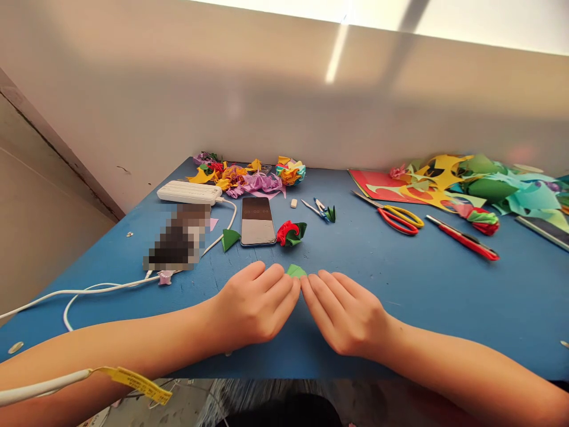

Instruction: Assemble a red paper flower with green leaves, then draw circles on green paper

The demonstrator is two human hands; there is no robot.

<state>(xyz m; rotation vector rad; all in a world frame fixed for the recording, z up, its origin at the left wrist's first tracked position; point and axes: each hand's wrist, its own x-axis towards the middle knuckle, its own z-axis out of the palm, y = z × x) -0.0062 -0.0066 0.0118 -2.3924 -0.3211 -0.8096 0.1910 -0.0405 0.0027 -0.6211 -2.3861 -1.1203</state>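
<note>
My left hand (258, 302) and my right hand (344, 311) rest side by side on the blue table (400, 284), fingertips meeting. Together they pinch a small folded green paper piece (296, 271), of which only the top corner shows above the fingers. Just beyond lie a red and green paper flower (291, 232), a phone (257, 220) lying flat, and a loose green paper cone (230, 238).
A white power bank (189, 191) with a white cable (89, 290) sits at the left. Several paper flowers (249, 175) line the back edge. Red and yellow scissors (395, 217), a red cutter (464, 238) and a heap of coloured paper scraps (466, 184) lie right.
</note>
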